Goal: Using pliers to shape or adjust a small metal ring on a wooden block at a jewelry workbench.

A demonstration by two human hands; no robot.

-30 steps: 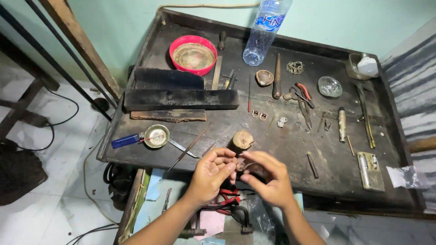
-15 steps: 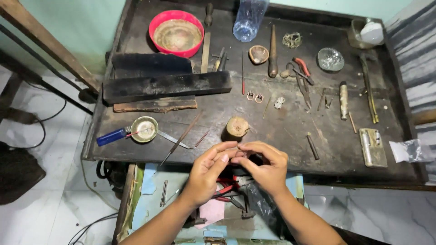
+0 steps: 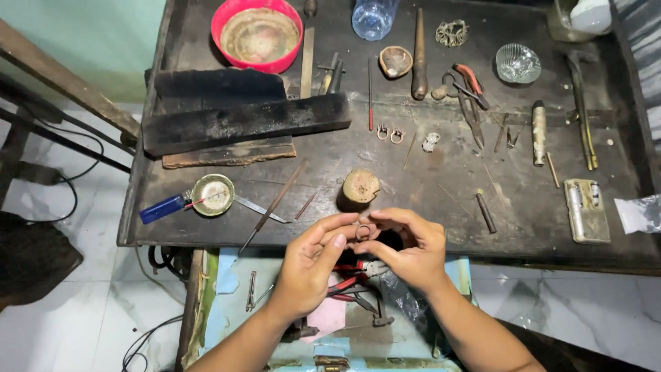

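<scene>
Both hands' fingers [image 3: 365, 222] pinch what looks like a small ring [image 3: 363, 232] between them, steadying it just below the wooden stump [image 3: 360, 187].

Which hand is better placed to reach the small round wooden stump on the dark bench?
Probably the left hand: its fingers lie just below the small round wooden stump. The right hand pinches the small metal ring.
</scene>
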